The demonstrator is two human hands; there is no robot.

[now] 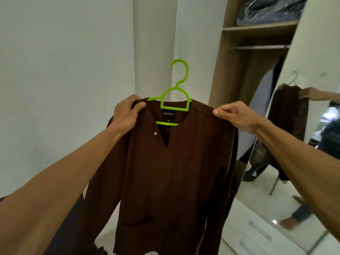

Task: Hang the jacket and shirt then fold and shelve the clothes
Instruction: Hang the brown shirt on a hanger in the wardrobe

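Note:
A dark brown long-sleeved shirt (pixel 165 177) hangs in front of me on a bright green plastic hanger (pixel 175 92). The hanger's hook points up, free in the air, left of the open wardrobe. My left hand (pixel 127 115) grips the shirt's left shoulder over the hanger's arm. At the right shoulder seam my right hand (pixel 237 115) pinches the cloth. The shirt's sleeves hang down at both sides. No jacket can be made out with certainty.
The open wardrobe (pixel 219 80) stands at the right with a metal rail (pixel 263 46) and a shelf holding bagged dark cloth (pixel 268 11) above it. A mirrored door (pixel 298 144) is at the far right, white drawers (pixel 257 232) below. White walls lie behind the shirt.

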